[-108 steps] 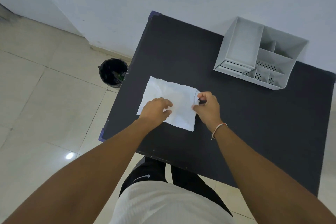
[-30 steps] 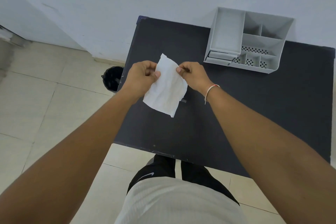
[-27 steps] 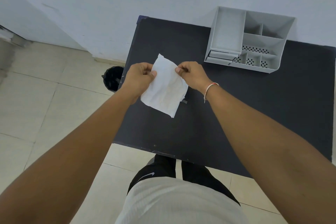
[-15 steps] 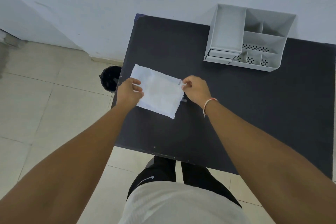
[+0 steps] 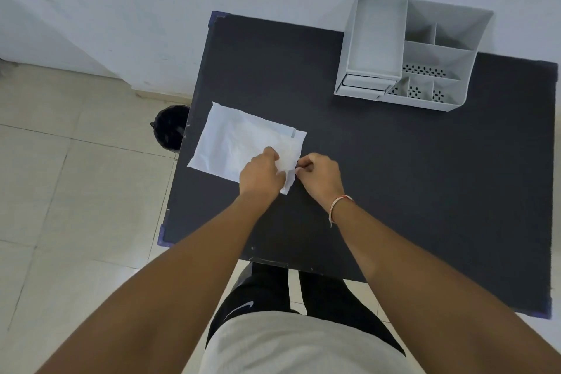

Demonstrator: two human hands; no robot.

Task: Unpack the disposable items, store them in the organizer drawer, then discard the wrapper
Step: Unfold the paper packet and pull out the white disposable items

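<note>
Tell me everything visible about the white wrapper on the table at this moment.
The wrapper is a flat, white, roughly rectangular packet, thin and slightly crinkled, like paper or soft plastic. It lies on the black table near its left edge, turned at an angle, far from the organizer. A small tab or tape strip shows at its far right corner. The left hand presses on its near right part, and the right hand pinches that edge. Whether it is open yet cannot be told.

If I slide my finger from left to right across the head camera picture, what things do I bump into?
Black bin on the floor → white packet on the table → left hand → right hand → grey organizer.
</note>
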